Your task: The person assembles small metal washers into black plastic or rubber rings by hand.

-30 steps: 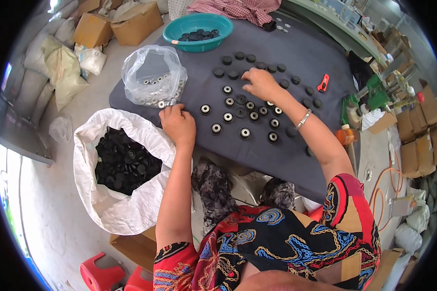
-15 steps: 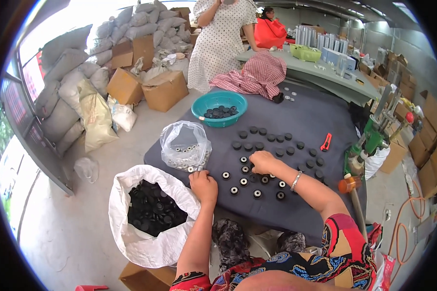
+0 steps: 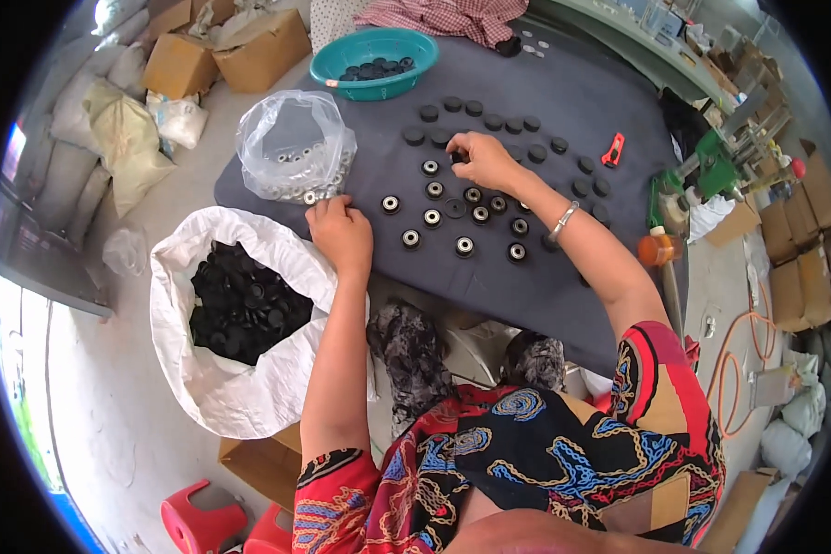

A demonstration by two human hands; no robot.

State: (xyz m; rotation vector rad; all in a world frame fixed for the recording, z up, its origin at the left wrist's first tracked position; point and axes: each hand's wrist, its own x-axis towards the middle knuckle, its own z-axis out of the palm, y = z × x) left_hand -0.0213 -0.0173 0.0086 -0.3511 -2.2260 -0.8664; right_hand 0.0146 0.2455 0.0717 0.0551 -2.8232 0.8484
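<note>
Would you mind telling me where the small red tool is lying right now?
In the head view, the small red tool lies on the dark table mat, on the person's right, just beyond the row of black caps and right of the right hand.

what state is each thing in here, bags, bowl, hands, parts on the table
clear plastic bag: open at the top, holds small metal rings
white sack: open, rim rolled down, filled with black caps
teal bowl: upright, some black caps inside
black wheels: lying flat in rows on the dark table
left hand: fingers curled, resting at the table edge
right hand: grip pinched on one black wheel
red cutter: lying flat, untouched
</note>
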